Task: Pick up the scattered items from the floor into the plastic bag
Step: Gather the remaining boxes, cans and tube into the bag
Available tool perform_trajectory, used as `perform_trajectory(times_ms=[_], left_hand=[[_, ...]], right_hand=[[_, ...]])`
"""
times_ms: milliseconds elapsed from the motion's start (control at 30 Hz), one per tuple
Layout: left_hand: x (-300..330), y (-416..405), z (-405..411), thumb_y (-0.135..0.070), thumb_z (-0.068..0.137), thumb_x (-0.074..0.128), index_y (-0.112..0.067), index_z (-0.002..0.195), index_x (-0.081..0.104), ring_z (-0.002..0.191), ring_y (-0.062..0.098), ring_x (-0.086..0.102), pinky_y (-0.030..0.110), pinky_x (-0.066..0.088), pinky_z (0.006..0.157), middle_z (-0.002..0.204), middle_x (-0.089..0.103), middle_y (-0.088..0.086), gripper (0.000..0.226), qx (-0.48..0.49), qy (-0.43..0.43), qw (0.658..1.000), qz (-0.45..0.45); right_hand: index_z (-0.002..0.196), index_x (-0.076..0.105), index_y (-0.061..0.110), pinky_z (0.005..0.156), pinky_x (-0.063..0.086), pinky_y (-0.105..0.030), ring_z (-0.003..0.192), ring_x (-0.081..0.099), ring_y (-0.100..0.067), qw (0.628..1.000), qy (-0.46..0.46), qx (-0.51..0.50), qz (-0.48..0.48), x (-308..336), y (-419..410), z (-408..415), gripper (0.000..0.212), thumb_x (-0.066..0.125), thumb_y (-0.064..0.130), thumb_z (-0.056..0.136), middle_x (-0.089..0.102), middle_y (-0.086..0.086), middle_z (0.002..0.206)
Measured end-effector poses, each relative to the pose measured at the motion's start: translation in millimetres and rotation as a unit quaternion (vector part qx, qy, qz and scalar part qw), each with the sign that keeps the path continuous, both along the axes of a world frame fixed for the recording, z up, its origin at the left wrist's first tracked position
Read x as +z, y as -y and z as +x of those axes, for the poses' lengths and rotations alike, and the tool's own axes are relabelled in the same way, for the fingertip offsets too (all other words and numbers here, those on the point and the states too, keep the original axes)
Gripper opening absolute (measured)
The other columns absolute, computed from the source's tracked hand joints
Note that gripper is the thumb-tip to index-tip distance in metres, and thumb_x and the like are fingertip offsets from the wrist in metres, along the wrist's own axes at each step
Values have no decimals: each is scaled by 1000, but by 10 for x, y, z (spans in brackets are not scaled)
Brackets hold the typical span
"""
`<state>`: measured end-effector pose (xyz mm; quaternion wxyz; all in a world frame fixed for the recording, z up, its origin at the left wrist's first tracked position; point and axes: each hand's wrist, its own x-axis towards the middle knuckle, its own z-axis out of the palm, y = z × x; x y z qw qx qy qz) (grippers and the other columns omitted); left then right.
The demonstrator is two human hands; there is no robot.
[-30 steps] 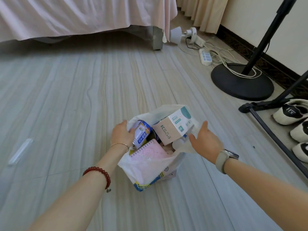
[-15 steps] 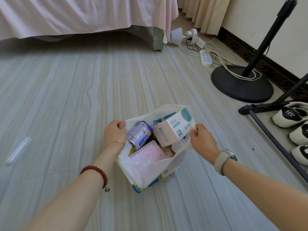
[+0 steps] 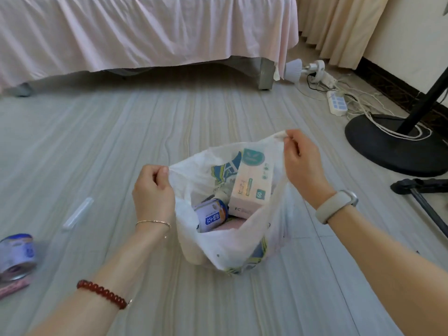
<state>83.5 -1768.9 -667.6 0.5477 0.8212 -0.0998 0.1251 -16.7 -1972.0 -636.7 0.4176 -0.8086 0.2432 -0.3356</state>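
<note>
I see the left hand (image 3: pixel 153 190) pinched shut on the left handle of the plastic bag (image 3: pixel 232 251), and the right hand (image 3: pixel 303 163) pinched shut on the right handle, so the mouth is spread open. The bag's bottom rests on the floor (image 3: pixel 121 132). Inside: a tissue box (image 3: pixel 252 187) upright, a can (image 3: pixel 211 215) beside it. On the floor, left: a second can (image 3: pixel 15 257) and a clear tube (image 3: pixel 78 213).

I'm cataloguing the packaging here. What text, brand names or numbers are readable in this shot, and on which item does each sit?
"60": on the tissue box inside the plastic bag.
Other print on the tissue box: too blurred to read.
Blue label on the can in the bag: characters blurred, unreadable.
Can on the floor at left: print too blurred.
</note>
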Motion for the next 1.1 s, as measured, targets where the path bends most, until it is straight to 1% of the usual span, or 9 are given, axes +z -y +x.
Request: perform_trajectory(times_ms=[167, 300, 433, 533, 700, 833, 900, 1033, 1100], left_hand=[[-204, -235, 153, -9, 94, 38, -4, 87, 51, 77, 31, 51, 27, 31, 64, 69, 52, 3, 16, 36, -81, 996, 19], [-419, -374, 350, -11, 93, 34, 6, 97, 53, 90, 41, 57, 45, 45, 78, 92, 57, 28, 26, 58, -173, 983, 2], [-436, -298, 237, -17, 97, 33, -1, 102, 50, 85, 23, 47, 26, 30, 67, 92, 51, 12, 24, 5, -184, 983, 20], [-451, -256, 119, -26, 95, 42, -12, 111, 49, 89, 29, 55, 32, 35, 66, 91, 56, 8, 23, -74, -131, 981, 123], [-509, -183, 9, -43, 82, 48, -21, 132, 39, 114, 37, 45, 47, 47, 81, 131, 42, 9, 56, -178, 217, 842, 461], [-564, 42, -187, -60, 87, 16, -27, 142, 24, 143, 30, 8, 59, 11, 110, 154, 21, -3, 65, -337, 196, 706, 591], [-698, 21, -198, -68, 76, 0, -27, 145, 11, 143, 28, 0, 59, -4, 111, 155, 14, -2, 81, -336, 163, 694, 616], [-777, -166, -173, -72, 70, 18, -27, 121, 56, 109, 30, 56, 60, 36, 97, 102, 65, 6, 79, -315, 189, 683, 631], [-873, -245, -115, -74, 68, 27, -30, 102, 66, 96, 26, 52, 55, 40, 95, 86, 62, 5, 68, -323, 210, 703, 598]], right_hand=[[98, 57, 10, 50, 33, -11, 51, 43, 0, 998, -55, 18, 6, -262, -166, 332, 20, 36, 10, 95, 45, 10, 61], [115, 52, 9, 66, 46, -40, 72, 56, -30, 976, -199, 44, -71, -520, -218, 259, 27, 34, 17, 96, 60, -9, 78], [132, 41, 23, 68, 44, -34, 73, 56, -28, 928, -316, 54, -191, -646, -201, 24, 38, 35, 35, 96, 62, -2, 73], [130, 43, 25, 66, 41, -32, 75, 59, -31, 896, -363, 28, -253, -678, -81, -132, 37, 34, 38, 96, 69, -9, 84], [125, 50, 23, 71, 39, -29, 99, 60, -26, 850, -431, 103, -286, -883, -89, -345, 38, 35, 41, 95, 64, -2, 110], [124, 51, 17, 68, 35, -29, 102, 51, -25, 833, -435, 114, -321, -960, -42, -376, 32, 38, 24, 96, 51, -6, 113], [121, 53, 14, 70, 43, -33, 105, 50, -25, 838, -434, 94, -316, -988, -17, -400, 29, 41, 17, 95, 46, -7, 121], [124, 45, 10, 78, 42, -32, 106, 48, -26, 839, -440, 101, -303, -1062, -21, -466, 33, 39, 4, 92, 50, -7, 124], [135, 33, 14, 88, 39, -32, 110, 48, -25, 836, -438, 117, -308, -1069, -43, -504, 43, 36, 6, 93, 52, -7, 126]])
